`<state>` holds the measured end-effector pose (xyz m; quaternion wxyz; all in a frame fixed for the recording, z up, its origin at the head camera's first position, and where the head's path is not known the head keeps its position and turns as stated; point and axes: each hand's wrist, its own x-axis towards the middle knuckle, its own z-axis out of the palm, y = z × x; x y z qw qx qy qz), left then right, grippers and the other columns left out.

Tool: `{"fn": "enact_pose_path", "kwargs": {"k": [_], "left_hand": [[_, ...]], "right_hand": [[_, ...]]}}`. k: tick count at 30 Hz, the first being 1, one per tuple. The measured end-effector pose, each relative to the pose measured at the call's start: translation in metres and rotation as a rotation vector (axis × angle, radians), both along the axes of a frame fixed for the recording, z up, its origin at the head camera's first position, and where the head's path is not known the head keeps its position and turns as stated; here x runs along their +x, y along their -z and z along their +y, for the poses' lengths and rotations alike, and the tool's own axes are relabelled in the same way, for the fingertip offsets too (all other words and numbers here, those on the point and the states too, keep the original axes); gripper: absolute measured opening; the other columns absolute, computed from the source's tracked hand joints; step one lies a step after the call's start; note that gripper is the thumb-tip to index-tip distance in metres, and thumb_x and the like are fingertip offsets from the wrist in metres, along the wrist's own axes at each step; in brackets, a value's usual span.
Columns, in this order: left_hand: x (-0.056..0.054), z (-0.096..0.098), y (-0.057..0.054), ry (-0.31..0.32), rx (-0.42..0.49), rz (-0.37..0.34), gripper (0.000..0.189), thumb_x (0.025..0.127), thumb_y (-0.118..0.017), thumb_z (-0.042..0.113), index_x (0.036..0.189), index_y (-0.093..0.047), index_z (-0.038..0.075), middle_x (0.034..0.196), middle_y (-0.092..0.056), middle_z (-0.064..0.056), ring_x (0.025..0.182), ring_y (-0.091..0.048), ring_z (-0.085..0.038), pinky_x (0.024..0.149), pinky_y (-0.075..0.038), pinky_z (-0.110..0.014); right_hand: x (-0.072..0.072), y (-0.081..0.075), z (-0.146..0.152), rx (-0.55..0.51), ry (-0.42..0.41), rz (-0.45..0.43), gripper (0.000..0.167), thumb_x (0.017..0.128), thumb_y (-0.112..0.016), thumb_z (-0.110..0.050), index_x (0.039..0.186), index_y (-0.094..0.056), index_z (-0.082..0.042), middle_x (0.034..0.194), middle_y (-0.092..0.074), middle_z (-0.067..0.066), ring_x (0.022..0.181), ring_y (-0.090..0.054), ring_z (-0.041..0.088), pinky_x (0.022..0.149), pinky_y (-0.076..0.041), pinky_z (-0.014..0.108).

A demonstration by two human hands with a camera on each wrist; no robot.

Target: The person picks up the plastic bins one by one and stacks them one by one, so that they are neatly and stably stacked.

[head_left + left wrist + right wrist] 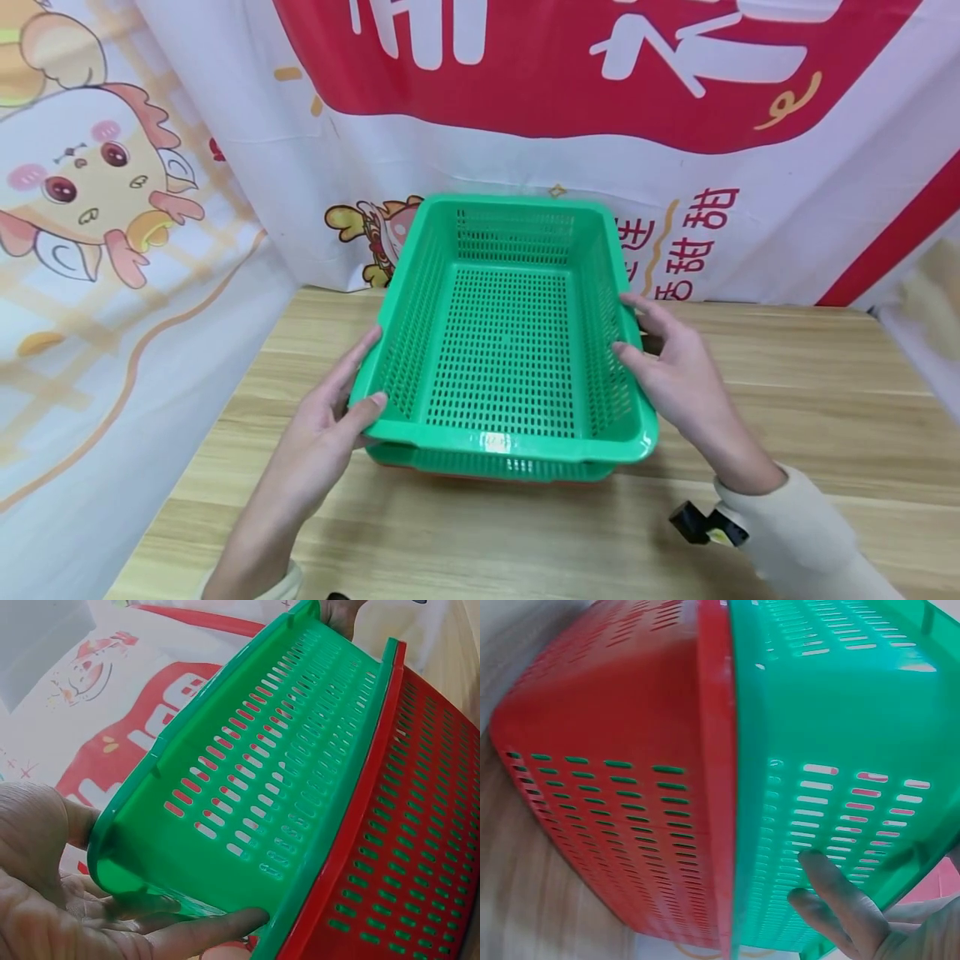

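Note:
A green perforated plastic basket (502, 350) is lifted partly out of a stack in the head view. My left hand (322, 425) grips its near left rim, thumb on top and fingers outside beneath. On the opposite side my right hand (678, 367) holds the right rim, thumb inside; the right wrist view shows its fingertips (821, 874) against the slotted outer wall. Under it sits another green basket (487, 463), mostly hidden, its rim close against the rim of a red basket (420, 817). That red basket stands outermost and lowest.
The stack stands on a wood-grain table (787, 400) near its back edge. A white cloth with red printing (600, 100) hangs right behind, and a cartoon-printed cloth (97, 250) runs along the left side.

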<state>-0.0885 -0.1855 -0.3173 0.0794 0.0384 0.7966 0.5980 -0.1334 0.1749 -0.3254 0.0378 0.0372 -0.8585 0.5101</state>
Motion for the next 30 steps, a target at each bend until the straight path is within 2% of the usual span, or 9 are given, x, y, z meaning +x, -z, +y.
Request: {"fn": "enact_pose_path", "kwargs": {"k": [7,10,14,18,24,30], "left_hand": [[0.001,-0.002,0.004,0.001,0.000,-0.047,0.066,0.110,-0.052,0.018,0.164,-0.025,0.044,0.166,-0.038,-0.015,0.142,-0.053,-0.035,0.098,-0.061,-0.037],[0.001,-0.003,0.006,0.005,-0.005,-0.049,0.067,0.110,-0.052,0.017,0.166,-0.023,0.041,0.167,-0.036,-0.017,0.142,-0.053,-0.037,0.099,-0.060,-0.038],[0.000,-0.004,0.007,0.010,-0.035,-0.046,0.068,0.110,-0.052,0.018,0.167,-0.021,0.037,0.168,-0.035,-0.017,0.144,-0.051,-0.036,0.100,-0.059,-0.038],[-0.001,-0.004,0.008,-0.006,-0.086,-0.043,0.068,0.109,-0.055,0.020,0.167,-0.023,0.035,0.163,-0.044,-0.017,0.140,-0.056,-0.034,0.098,-0.061,-0.037],[-0.003,-0.005,0.009,-0.045,-0.175,-0.041,0.068,0.106,-0.060,0.024,0.166,-0.028,0.033,0.157,-0.053,-0.016,0.133,-0.063,-0.033,0.091,-0.063,-0.035],[-0.006,-0.008,0.010,-0.068,-0.178,-0.048,0.066,0.105,-0.063,0.021,0.164,-0.035,0.029,0.156,-0.055,-0.010,0.129,-0.067,-0.029,0.088,-0.062,-0.028]], "right_hand": [[-0.002,0.006,-0.004,0.044,0.012,0.023,0.061,0.102,-0.060,-0.006,0.159,-0.041,-0.004,0.149,-0.056,0.028,0.121,-0.067,0.044,0.082,-0.065,0.042],[-0.003,0.009,-0.005,0.060,0.017,0.017,0.061,0.101,-0.061,-0.006,0.159,-0.042,-0.003,0.147,-0.057,0.029,0.122,-0.067,0.045,0.083,-0.064,0.043],[-0.004,0.011,-0.006,0.077,0.020,0.014,0.060,0.101,-0.062,-0.007,0.158,-0.043,-0.002,0.145,-0.059,0.029,0.121,-0.067,0.044,0.084,-0.065,0.044],[-0.005,0.014,-0.006,0.096,0.023,0.010,0.059,0.101,-0.062,-0.007,0.157,-0.044,0.000,0.137,-0.064,0.029,0.118,-0.068,0.043,0.084,-0.065,0.045],[-0.006,0.018,-0.007,0.108,0.028,0.006,0.057,0.101,-0.063,-0.007,0.154,-0.046,0.003,0.127,-0.068,0.028,0.114,-0.070,0.041,0.082,-0.066,0.039],[-0.007,0.021,-0.007,0.113,0.028,0.009,0.055,0.100,-0.064,-0.007,0.153,-0.048,0.002,0.123,-0.069,0.028,0.109,-0.069,0.038,0.078,-0.065,0.032]]}}
